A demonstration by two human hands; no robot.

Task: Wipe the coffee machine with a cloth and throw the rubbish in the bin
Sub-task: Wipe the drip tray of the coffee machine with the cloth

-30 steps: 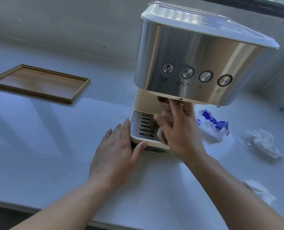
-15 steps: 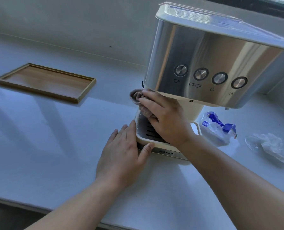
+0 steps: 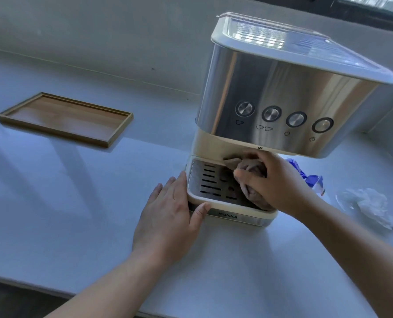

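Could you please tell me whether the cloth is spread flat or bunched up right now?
Bunched up: the right hand grips the cloth as a crumpled wad over the drip tray of the coffee machine.

Your coffee machine [image 3: 271,88] wears brushed steel, glossy enough to catch the light, while its lid, column and base rim are smooth cream plastic. The slotted drip tray [image 3: 204,177] looks like matt metal. The cloth [image 3: 251,168] your right hand [image 3: 282,182] grips is soft, wrinkled fabric. At ten o'clock from the machine the wooden tray [image 3: 64,118] shows satin grain. At three o'clock lie a shiny plastic wrapper [image 3: 312,180] and crumpled white paper [image 3: 372,205]. The countertop [image 3: 76,203] is smooth and matt.
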